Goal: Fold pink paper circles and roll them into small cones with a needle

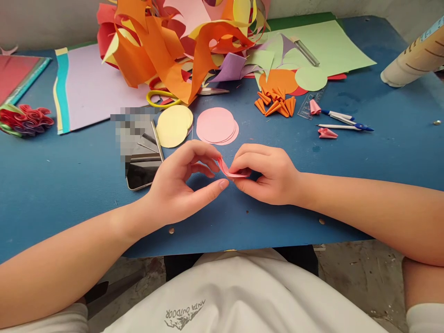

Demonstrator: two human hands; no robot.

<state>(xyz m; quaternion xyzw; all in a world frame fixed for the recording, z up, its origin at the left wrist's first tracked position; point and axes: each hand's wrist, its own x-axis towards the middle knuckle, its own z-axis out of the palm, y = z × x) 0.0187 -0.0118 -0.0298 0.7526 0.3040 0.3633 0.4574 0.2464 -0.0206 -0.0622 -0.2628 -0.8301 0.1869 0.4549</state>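
Though phone (144,173) and circles (215,125) near, right grip (267,175) snug on pink paper (224,168), left grip (178,185) ajar.

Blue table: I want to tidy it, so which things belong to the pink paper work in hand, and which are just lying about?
Likely in the job:
- folded pink paper, pinched in the right hand
- pink circles
- two folded pink pieces

Probably just lying about:
- phone
- paper scraps
- scissors
- compass

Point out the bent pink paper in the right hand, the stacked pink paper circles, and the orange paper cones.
Bent pink paper (225,170): head view, near its bend.
Stacked pink paper circles (215,125): head view, the top circle's face.
Orange paper cones (276,103): head view, middle of the pile.
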